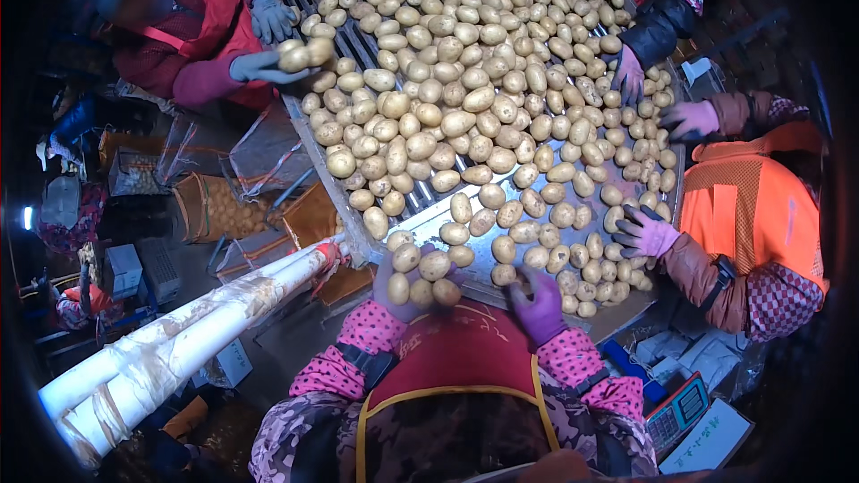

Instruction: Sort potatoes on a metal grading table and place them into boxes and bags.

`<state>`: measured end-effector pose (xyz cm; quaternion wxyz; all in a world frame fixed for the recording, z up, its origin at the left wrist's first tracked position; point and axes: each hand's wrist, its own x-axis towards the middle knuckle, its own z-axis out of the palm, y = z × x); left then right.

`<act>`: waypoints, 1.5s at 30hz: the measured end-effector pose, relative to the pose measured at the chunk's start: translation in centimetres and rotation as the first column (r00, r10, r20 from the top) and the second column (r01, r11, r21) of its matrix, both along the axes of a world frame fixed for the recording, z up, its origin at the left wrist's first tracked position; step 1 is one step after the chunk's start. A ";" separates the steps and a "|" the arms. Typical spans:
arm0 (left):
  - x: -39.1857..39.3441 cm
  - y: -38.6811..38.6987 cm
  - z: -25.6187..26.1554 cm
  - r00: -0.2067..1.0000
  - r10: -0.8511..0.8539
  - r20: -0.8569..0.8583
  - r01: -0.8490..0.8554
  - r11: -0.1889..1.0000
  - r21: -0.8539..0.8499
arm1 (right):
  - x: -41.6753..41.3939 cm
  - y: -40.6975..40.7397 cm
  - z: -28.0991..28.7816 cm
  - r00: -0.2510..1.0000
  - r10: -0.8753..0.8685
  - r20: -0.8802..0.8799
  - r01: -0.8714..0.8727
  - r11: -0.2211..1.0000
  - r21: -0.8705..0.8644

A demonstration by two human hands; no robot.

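My left hand (387,282), in a purple glove, cradles several potatoes (435,266) at the near edge of the sorting table (480,282). These potatoes hide most of its fingers. Gloved in purple too, my right hand (542,305) is at the same edge, thumb and fingers apart. Its fingertips are beside a single potato (504,275), perhaps touching it. Ahead of both hands, loose potatoes (523,231) are scattered over the metal surface. A dense heap of potatoes (463,80) covers the slatted bed (349,40) farther up.
On the left, a co-worker's gloved hand (268,68) holds potatoes. Other people's gloved hands (647,231) reach over the right edge. White wrapped pipes (201,322) slant across the lower left. Mesh sacks (218,208) stand left of the table; a scale (681,409) sits at lower right.
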<state>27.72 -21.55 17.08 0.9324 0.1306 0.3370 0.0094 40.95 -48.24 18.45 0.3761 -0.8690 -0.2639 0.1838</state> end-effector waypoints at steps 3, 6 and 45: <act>-2.1 0.5 -6.6 0.978 0.034 0.207 0.150 0.579 -0.802 | 1.2 -0.2 -3.2 0.997 0.062 0.054 -0.058 0.995 -0.085; -3.0 0.4 -9.7 0.937 0.184 0.296 0.298 0.019 -0.954 | 2.2 3.1 -2.5 0.993 0.032 -0.111 -0.028 0.999 0.034; 4.2 -1.2 -8.9 0.431 0.359 0.828 0.672 0.485 -0.560 | 11.3 19.5 -0.7 0.796 0.548 0.257 -0.294 0.721 -0.627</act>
